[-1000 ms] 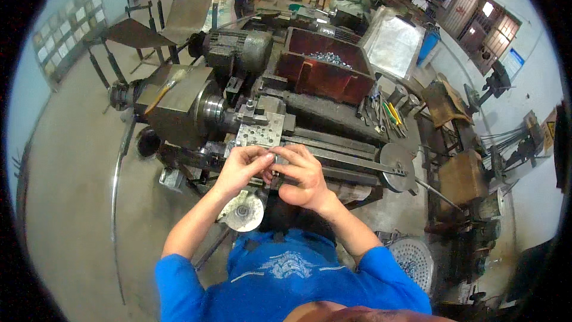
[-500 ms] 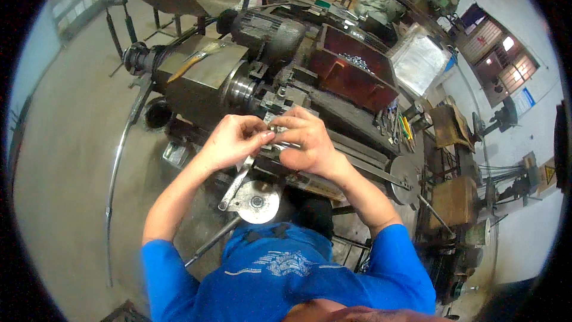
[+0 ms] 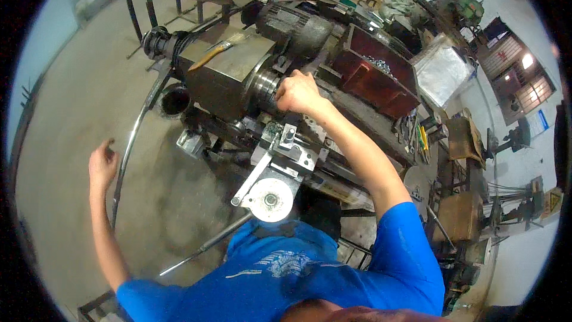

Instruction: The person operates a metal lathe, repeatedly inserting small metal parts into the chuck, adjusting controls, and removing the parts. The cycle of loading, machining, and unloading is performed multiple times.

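My right hand is closed at the front of the lathe's round metal spindle nose; anything in its fingers is hidden. Off to the left, my left hand hangs beside a long bent metal lever, fingers slightly curled and apart, with nothing seen in them. Between my arms sits the lathe's tool slide, with a small upright bolt on top. A flat metal handle slants down from it, next to a round pale handwheel.
A wooden-handled brush lies on the headstock cover. Behind the machine are a motor and a dark red box holding small metal parts. Hand tools lie right of the box. A long rod sticks out near my lap.
My hands were together over the tool slide. The left has swung far out to the left by the lever; the right has moved up to the spindle. The view has shifted slightly.
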Tool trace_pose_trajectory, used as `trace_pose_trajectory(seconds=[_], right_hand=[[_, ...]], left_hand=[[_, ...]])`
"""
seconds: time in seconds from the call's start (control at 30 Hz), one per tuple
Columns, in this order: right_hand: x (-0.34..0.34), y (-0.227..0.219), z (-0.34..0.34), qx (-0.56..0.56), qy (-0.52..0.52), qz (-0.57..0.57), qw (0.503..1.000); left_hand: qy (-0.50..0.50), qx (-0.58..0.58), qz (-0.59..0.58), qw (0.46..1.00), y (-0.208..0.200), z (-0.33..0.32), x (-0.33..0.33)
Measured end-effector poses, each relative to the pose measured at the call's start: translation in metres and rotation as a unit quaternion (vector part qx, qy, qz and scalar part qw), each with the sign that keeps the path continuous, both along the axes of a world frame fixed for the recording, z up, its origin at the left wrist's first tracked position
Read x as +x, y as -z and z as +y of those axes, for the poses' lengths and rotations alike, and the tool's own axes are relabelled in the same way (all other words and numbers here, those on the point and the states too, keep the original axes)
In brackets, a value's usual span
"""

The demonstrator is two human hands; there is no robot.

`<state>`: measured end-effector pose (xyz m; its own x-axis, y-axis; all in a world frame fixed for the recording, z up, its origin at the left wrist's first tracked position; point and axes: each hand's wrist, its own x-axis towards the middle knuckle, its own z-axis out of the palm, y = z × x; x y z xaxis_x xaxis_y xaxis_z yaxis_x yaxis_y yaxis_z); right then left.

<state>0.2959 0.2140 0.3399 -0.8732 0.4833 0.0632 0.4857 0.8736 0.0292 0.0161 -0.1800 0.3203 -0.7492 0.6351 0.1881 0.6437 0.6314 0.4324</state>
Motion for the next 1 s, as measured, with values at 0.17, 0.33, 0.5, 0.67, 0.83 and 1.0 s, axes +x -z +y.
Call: trace_pose_trajectory(seconds=[0.17,0.33,0.5,0.67,0.83,1.0], right_hand=[[0.002,0.001,0.004,-0.032,-0.031,0.012,0.999],[-0.001,-0.008,0.001,-0.039,-0.026,-0.035,0.998],[-0.004,0.006,0.014,-0.048,-0.078,0.0,0.996],[-0.004,-0.006,0.007,-0.061,-0.051,-0.034,0.996],[-0.005,-0.006,0.004,-0.053,-0.046,0.004,0.998],[0.004,-0.004,0.01,-0.039,-0.069,0.006,0.997]], left_hand=[[-0.026,0.139,-0.246,0.959,0.057,-0.022,0.006],[-0.013,0.021,-0.137,0.99,0.043,-0.004,0.017],[0.001,-0.087,0.08,0.993,0.05,0.0,0.008],[-0.016,-0.209,0.259,0.943,0.059,-0.025,-0.073],[-0.064,-0.239,0.328,0.912,0.064,-0.025,-0.183],[-0.15,-0.206,0.226,0.94,0.07,-0.008,-0.187]])
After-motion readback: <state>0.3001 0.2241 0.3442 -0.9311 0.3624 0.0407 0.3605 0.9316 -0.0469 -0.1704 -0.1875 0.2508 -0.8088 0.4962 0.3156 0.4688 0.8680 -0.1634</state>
